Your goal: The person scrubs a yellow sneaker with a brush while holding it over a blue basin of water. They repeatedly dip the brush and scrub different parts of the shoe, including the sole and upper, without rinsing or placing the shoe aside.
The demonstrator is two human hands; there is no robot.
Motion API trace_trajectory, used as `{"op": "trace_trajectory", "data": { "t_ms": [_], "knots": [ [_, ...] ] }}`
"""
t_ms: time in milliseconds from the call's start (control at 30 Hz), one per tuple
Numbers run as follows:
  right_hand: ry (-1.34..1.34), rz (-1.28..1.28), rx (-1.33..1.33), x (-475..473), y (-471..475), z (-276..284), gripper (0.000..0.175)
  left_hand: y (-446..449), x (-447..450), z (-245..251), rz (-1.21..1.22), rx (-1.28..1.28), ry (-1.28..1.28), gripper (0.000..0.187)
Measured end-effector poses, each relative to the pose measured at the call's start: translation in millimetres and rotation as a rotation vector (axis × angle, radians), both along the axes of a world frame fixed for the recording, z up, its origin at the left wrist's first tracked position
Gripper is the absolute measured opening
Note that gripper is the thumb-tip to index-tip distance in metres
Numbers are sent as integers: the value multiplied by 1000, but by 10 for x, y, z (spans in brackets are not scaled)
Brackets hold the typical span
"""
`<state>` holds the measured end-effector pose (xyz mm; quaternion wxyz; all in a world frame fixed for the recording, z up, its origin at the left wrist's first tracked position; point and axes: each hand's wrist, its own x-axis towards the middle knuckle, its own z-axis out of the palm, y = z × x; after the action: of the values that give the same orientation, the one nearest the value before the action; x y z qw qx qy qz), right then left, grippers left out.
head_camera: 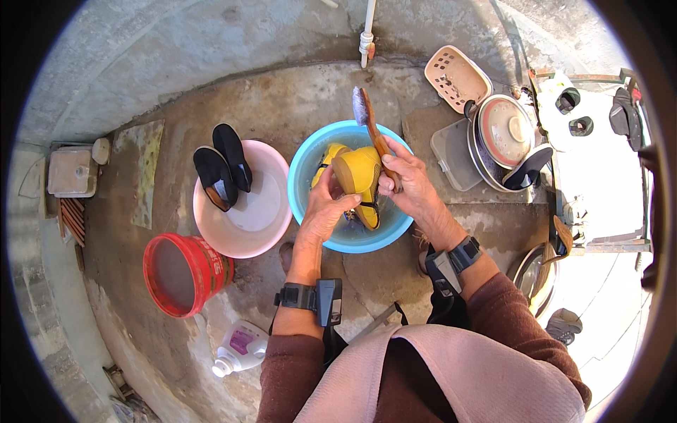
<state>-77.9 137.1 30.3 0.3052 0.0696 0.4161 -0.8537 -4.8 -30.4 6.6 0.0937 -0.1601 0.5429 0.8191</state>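
My left hand (328,209) grips a yellow shoe (365,166), heel up and toe pointing down, above the light blue plastic basin (299,206). In my right hand (415,177) is a wooden-handled scrubbing brush (376,136), its pale bristles raised above the basin's far rim and facing left. The fingers of that hand are close beside the shoe; whether they touch it I cannot tell. A second yellow shoe (334,152) lies in the basin behind my left fingers, partly hidden. Water shows in the basin.
Black cloth shoes (217,166) rest on a pink basin (203,232) at the left. Nearer stand a red bucket (198,301) of murky water and a white detergent bottle (240,346). A plastic basket (459,74) and a lidded pot (505,127) are at the right. A pipe (368,26) descends the wall.
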Motion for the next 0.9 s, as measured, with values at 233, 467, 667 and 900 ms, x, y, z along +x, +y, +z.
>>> {"op": "trace_trajectory", "data": {
  "t_ms": [233, 467, 667, 900],
  "knots": [
    [226, 111, 191, 16, -17, 37, 45, -100, -8, -33, 37, 301, -355, 85],
    [251, 126, 176, 17, -29, 4, 48, -58, -7, -86, 149, 673, -208, 53],
    [293, 165, 732, -125, 303, -579, 46, -342, 22, -118, 429, 635, -121, 52],
    [830, 1134, 1545, 270, 344, -1206, 34, -359, 43, -70, 547, 697, 9, 46]
  ]
}}
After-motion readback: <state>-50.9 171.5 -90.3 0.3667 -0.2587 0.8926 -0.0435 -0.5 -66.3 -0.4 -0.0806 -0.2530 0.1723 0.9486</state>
